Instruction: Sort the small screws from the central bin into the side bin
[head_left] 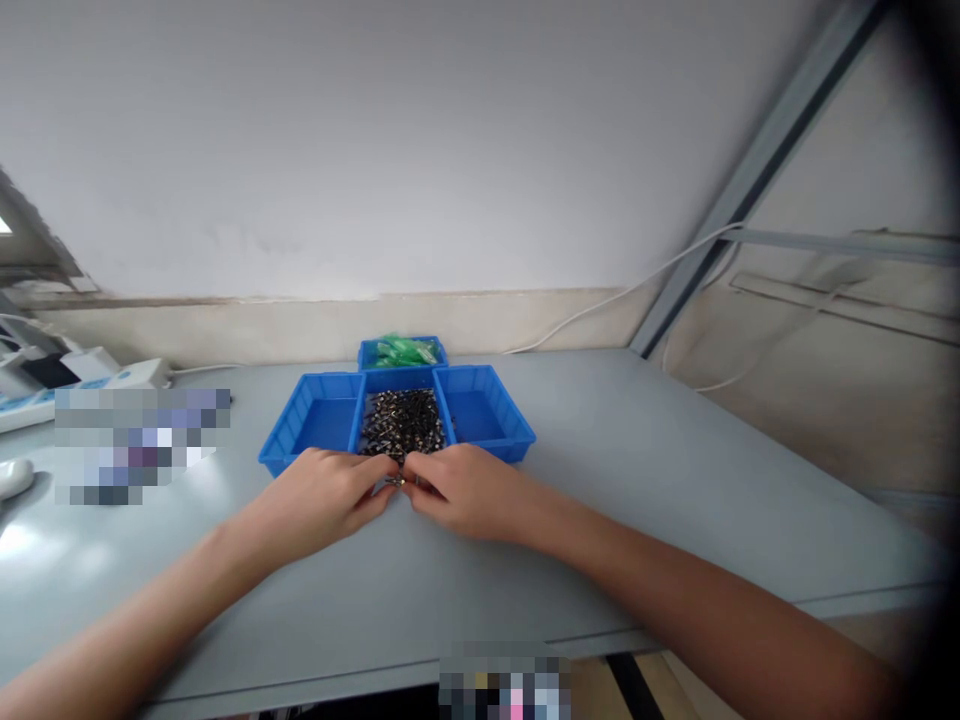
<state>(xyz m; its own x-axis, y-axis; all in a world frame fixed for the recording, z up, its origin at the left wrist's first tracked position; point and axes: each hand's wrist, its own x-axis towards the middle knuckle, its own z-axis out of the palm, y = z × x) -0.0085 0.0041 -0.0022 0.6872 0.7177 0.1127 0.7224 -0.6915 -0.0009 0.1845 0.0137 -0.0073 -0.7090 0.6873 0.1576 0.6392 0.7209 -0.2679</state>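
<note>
because the metal piece (395,481) is tiny, the left hand (322,502) and right hand (478,490) seem to pinch it narrowly, by the near edge of the middle blue bin (399,380).

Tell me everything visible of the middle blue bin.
The middle blue bin looks plastic, open and upright on the gray table. Small, dark, shiny parts, apparently metal, lie heaped in it. Blue bins flank it; another stands behind. The left hand and right hand hide its near edge, so contact there is unclear.
</note>
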